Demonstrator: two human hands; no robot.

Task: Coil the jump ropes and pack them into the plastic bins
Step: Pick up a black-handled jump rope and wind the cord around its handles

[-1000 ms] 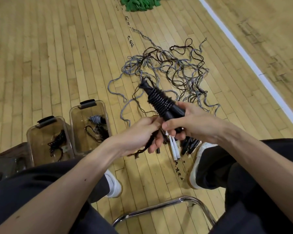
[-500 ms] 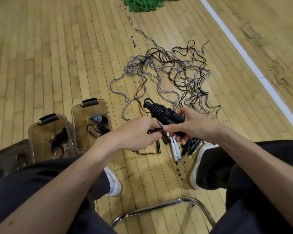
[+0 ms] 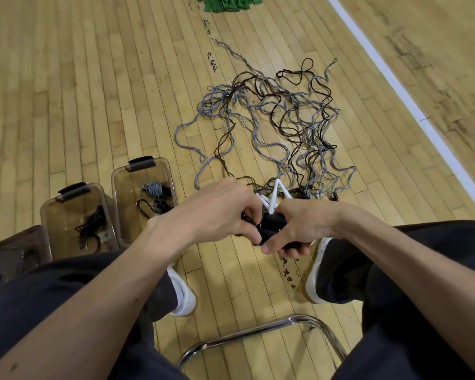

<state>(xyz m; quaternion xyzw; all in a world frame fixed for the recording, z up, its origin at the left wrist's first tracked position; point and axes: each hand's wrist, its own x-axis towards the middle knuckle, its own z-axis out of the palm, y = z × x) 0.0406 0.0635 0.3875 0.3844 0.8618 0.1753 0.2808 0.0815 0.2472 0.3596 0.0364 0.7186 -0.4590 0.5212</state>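
Finishing a black rope bundle [image 3: 272, 225] low between your knees, you have both hands closed on it. The right hand [image 3: 299, 229] curls round the bundle's body, and the left hand [image 3: 220, 212] pinches a short black rope tail [image 3: 246, 218] just beside it. Your fingers hide whether that tail has been tucked yet.

This looks like the tie-off, so make it count. Hold the right-hand grip firm so the wraps cannot slacken. Feed the tail under the last turn and pull it snug before you let go. A loose end would likely spring the coil open inside a bin.

Beyond your hands, white handles [image 3: 275, 193] lie on the wooden floor [image 3: 80, 91] at the near edge of a tangle of grey and black loose ropes [image 3: 272, 119]. Lift the bundle clear of them so nothing snags.

On your left stand two clear bins. The nearer bin [image 3: 168, 174] holds a grey coil and a black one, and the middle bin [image 3: 46, 218] holds a black coil. Either seems to have room. A darker bin [image 3: 17, 242] sits at the frame's edge, and its contents cannot be made out.
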